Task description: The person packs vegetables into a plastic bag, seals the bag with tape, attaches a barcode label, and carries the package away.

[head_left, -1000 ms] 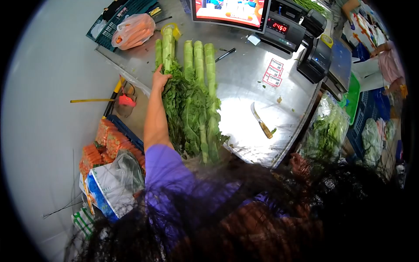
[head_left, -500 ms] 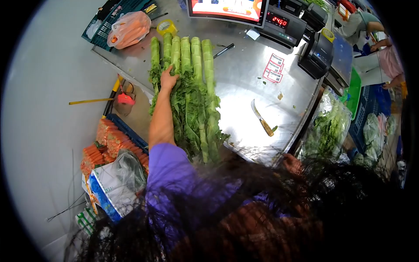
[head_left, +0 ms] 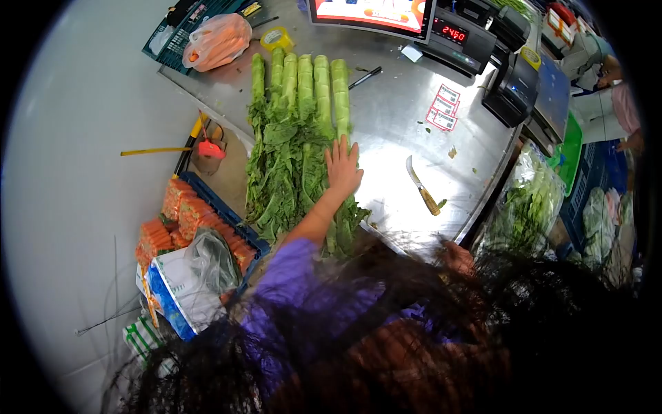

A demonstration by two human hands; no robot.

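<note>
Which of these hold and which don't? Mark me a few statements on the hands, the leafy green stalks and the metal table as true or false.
1. The left hand is spread over the long green leafy stalks. True.
2. The curved knife with a brown handle is in the left hand. False: it lies on the shiny metal table.
3. The black pen lies right of the stalks. True.
4. The black boxy device shows green digits. False: they are red.

Strong glare whitens the centre-right of the metal table [head_left: 386, 181]; fisheye distortion curves the edges into black corners. Dark, blurred hair [head_left: 414, 303] shadows the bottom; the middle looks fairly sharp.
</note>
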